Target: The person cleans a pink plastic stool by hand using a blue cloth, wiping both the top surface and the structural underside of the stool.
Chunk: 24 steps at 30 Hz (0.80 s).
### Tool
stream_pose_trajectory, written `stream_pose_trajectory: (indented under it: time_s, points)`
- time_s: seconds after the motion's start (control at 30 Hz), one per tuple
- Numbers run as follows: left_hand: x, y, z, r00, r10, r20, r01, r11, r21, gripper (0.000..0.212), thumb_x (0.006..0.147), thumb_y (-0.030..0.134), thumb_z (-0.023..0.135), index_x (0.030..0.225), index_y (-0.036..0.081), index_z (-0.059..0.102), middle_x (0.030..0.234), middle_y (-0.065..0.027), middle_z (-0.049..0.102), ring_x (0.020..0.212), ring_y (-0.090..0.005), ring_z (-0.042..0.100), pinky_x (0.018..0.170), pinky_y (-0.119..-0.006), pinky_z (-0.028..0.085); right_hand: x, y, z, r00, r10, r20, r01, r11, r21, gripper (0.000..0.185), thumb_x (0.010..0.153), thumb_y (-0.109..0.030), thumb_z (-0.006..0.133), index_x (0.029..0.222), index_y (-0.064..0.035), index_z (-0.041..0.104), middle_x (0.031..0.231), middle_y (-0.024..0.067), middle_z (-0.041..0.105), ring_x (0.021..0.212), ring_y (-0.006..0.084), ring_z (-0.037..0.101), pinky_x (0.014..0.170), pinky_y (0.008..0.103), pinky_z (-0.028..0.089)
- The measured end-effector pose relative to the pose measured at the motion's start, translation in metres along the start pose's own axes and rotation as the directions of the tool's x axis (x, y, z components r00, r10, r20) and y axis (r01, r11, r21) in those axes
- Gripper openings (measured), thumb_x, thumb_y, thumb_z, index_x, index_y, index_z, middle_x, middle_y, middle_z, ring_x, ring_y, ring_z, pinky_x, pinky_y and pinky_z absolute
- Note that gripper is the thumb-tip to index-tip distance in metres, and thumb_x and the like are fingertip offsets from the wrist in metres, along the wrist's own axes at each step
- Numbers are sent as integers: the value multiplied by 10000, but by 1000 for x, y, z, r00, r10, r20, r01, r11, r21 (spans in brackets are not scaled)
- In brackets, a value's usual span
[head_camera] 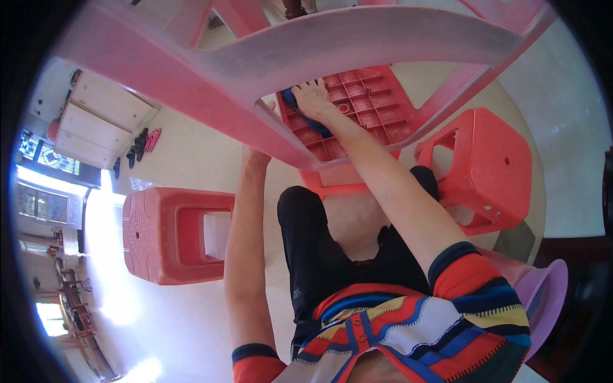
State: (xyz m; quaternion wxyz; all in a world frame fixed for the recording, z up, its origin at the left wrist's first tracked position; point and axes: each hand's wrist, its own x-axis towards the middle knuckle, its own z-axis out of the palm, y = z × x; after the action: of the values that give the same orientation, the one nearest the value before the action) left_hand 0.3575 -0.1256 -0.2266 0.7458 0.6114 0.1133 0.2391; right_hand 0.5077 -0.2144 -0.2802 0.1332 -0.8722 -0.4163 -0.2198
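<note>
A large pink plastic stool or chair frame (364, 45) stands tilted close before me, its ribbed underside (371, 100) showing through the opening between its legs. Through that opening reaches my right hand (311, 98), pressing a dark blue cloth (306, 117) against the ribs near their left edge. My left hand (261, 153) is at the frame's left leg, mostly hidden behind it; a fingertip shows farther up past the leg. How the left fingers close on the leg is hidden.
A red plastic stool (177, 234) lies on its side at left; another red stool (498, 167) is at right. A purple plastic basin (548, 306) stands at lower right. Slippers (141, 143) lie beside a cabinet (96, 119) at upper left.
</note>
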Motion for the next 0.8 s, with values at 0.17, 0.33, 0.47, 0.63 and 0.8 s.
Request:
stream_pose_trajectory:
  time_s: [0.17,0.33,0.47,0.63,0.8]
  points:
    - [47,-41,2,985,136,-106,-66,863,501,572,664,97,782,1106,50,423,949,-63,509,770,-157,540,638,-263,479,-1,7,5,996,39,-76,-29,991,129,223,841,-230,453,947,-102,603,1003,94,625,1006,261,563,952,410,307]
    - [57,-82,-21,906,296,301,-422,607,673,947,558,-57,715,1351,-7,200,1203,-203,463,1089,-322,501,933,-367,425,6,-5,-2,982,150,117,-177,945,275,221,832,-208,475,978,-93,595,1043,126,624,1026,275,567,936,408,322]
    - [47,-69,1,940,136,313,-337,518,786,952,576,-77,624,1387,-31,128,1251,-252,423,1165,-369,439,994,-384,363,27,10,-1,927,370,69,-356,803,477,295,866,-238,496,1098,-76,579,1042,110,630,1007,274,577,898,407,374]
    - [38,-54,-5,952,96,290,-298,505,810,935,582,-76,592,1389,-39,121,1266,-266,406,1185,-385,415,1010,-386,341,118,-8,-78,783,615,89,-304,255,918,406,870,-265,565,1219,-63,514,1216,142,546,1103,258,505,927,354,377]
    - [39,-48,-1,952,90,293,-299,483,823,920,588,-74,560,1391,-47,113,1281,-281,389,1206,-402,391,1026,-389,319,182,-41,-144,641,366,-675,359,634,685,384,798,-217,632,1148,-110,517,986,146,584,887,337,573,771,448,469]
